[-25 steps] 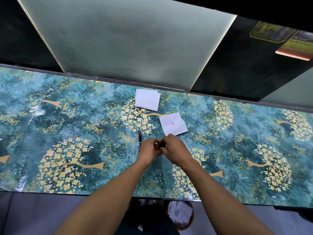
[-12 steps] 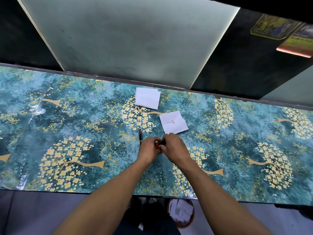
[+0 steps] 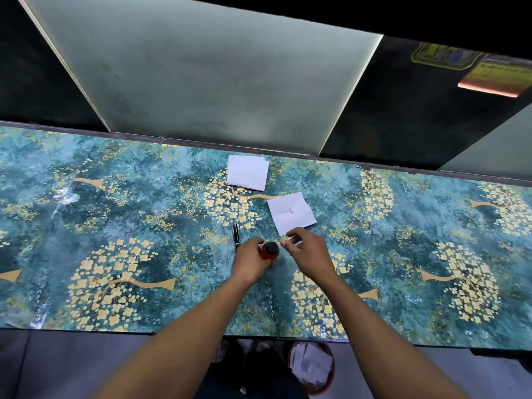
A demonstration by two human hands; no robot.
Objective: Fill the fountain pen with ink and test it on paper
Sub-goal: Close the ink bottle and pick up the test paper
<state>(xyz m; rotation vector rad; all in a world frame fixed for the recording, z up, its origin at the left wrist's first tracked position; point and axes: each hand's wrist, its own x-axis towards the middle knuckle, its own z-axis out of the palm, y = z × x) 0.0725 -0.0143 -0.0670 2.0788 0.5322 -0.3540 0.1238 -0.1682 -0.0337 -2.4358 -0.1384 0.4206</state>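
Note:
A small red ink bottle (image 3: 269,251) with a black top stands on the patterned table (image 3: 144,226) at the centre. My left hand (image 3: 250,260) is wrapped around its left side. My right hand (image 3: 306,253) hovers just right of the bottle, fingers apart, with nothing visible in them. A black fountain pen (image 3: 236,236) lies on the table just left of my left hand, pointing away from me. A white paper sheet (image 3: 290,213) with small red ink marks lies just beyond my right hand.
A small stack of white paper (image 3: 247,172) lies further back near the table's far edge. Frosted glass panels (image 3: 201,76) rise behind the table. A round bin (image 3: 312,367) with crumpled paper sits on the floor below the near edge.
My right hand has come off the bottle's top and shifted right, so the bottle now shows between the hands. The left hand stays on the bottle.

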